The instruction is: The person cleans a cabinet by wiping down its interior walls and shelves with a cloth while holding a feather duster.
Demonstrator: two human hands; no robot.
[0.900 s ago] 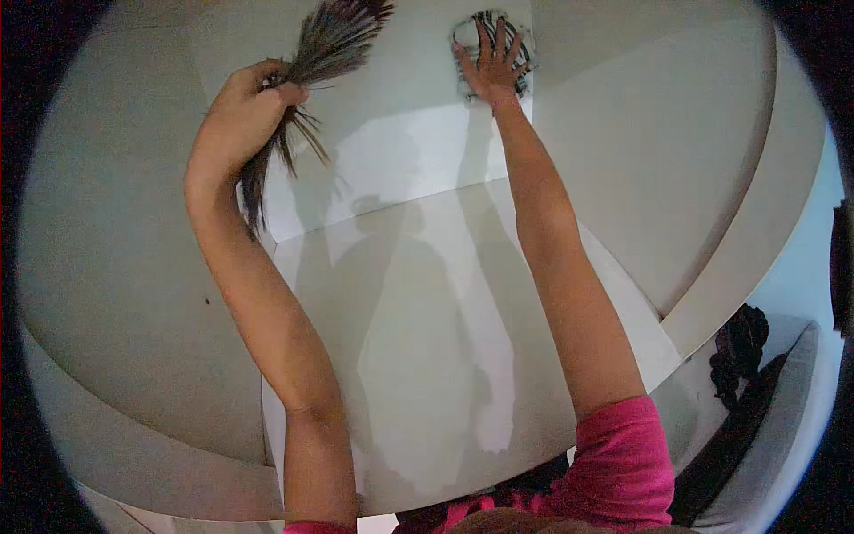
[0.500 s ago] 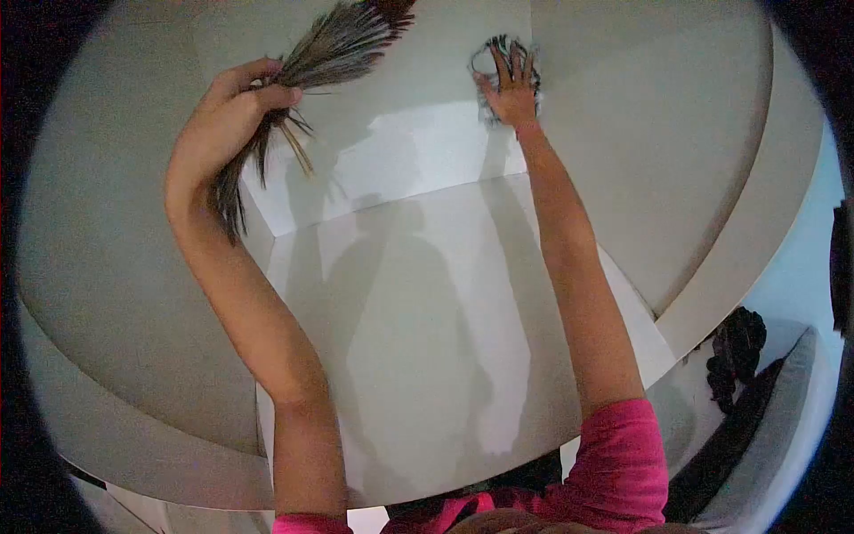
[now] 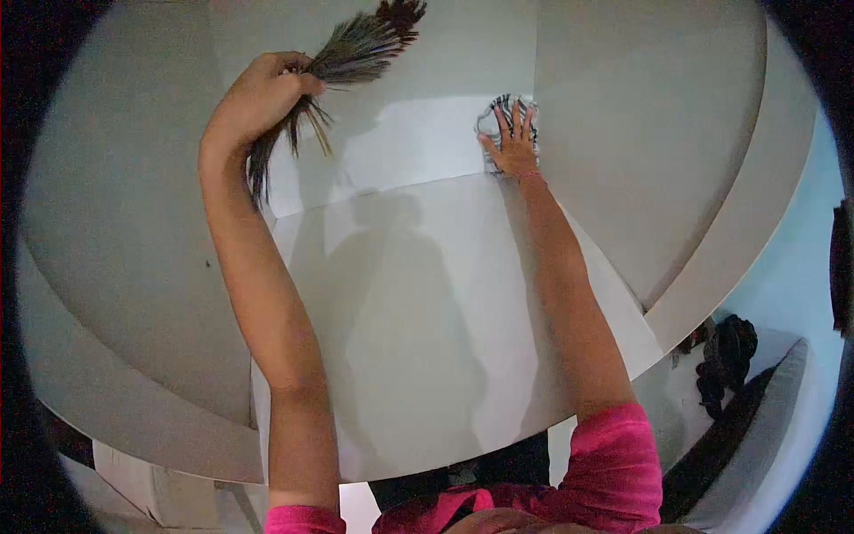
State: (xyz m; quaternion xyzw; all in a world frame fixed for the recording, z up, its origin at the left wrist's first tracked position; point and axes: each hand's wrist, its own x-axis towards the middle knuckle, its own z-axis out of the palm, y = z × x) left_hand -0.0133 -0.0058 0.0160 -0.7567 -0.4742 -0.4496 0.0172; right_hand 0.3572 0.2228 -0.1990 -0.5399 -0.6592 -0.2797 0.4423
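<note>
A bundle of dark feathery plumes (image 3: 360, 52) is gripped by my left hand (image 3: 271, 98) at the upper left, with its tips fanned up to the right and loose strands hanging below the fist. Under my right hand (image 3: 514, 151) lies a black-and-white patterned cloth (image 3: 493, 120), pressed flat against the pale panel near a vertical corner. The fingers of that hand are spread over the cloth, and its palm hides part of it.
A pale recessed surface (image 3: 400, 329) with a curved front edge lies between my arms, with shadows on it. Curved side panels (image 3: 658, 133) stand on both sides. At the lower right are a grey cushion (image 3: 756, 454) and a dark bundled item (image 3: 731, 351).
My right hand has moved down the panel with the cloth, to just above the lower seam. My left hand has shifted slightly right with the plumes since the previous frame.
</note>
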